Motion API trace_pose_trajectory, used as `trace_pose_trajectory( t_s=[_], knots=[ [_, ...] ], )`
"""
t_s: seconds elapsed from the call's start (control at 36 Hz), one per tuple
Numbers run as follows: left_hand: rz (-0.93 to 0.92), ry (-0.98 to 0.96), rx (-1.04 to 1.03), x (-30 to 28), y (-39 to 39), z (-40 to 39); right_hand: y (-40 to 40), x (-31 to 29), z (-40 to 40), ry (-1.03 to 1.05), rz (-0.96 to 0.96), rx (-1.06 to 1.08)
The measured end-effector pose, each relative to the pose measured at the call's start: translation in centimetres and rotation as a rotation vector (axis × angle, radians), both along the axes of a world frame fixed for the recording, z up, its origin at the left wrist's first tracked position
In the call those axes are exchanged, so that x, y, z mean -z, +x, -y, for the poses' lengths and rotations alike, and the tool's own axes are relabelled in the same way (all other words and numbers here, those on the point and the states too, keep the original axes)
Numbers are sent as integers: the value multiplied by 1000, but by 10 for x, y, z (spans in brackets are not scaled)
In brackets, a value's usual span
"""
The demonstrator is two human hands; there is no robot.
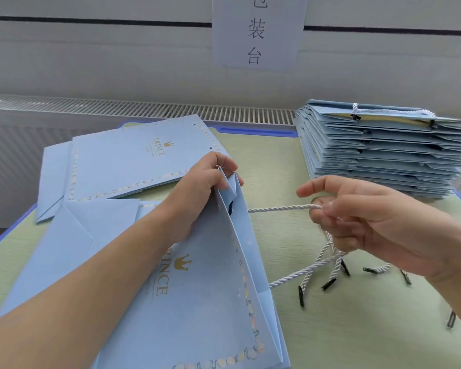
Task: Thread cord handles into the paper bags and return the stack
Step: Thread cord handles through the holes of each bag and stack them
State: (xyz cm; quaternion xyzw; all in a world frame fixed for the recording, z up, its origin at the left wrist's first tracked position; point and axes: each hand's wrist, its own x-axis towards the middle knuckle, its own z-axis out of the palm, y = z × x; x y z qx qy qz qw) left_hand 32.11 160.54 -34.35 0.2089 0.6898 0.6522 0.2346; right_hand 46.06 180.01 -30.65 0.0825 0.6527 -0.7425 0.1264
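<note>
A light blue paper bag [205,302] with gold "PRINCE" print lies flat in front of me, its top edge lifted. My left hand [200,193] grips that folded top edge at the gusset. A white twisted cord [280,208] runs taut from a hole near the bag's top to my right hand [367,222], which pinches the cord between thumb and fingers. More of the same cord hangs below that hand and runs back to the bag's side. A tall stack of blue bags [383,153] with cord handles stands at the back right.
Another flat blue bag [128,161] lies at the back left on the green table [330,328]. Several loose white cords with black tips [330,278] lie under my right hand. A white radiator grille and a paper sign [256,33] are behind the table.
</note>
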Motion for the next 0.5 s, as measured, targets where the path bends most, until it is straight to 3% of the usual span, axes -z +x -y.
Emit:
trace_pose_trajectory(
  t_s=[0.19,0.36,0.5],
  knots=[
    [-25,-51,15,1,-1,-1,0,-2,8,378,-73,42],
    [-217,-214,49,1,4,-3,-3,3,14,517,-223,142],
    [-298,-248,140,-1,7,-1,-1,7,18,626,-303,82]
  ],
)
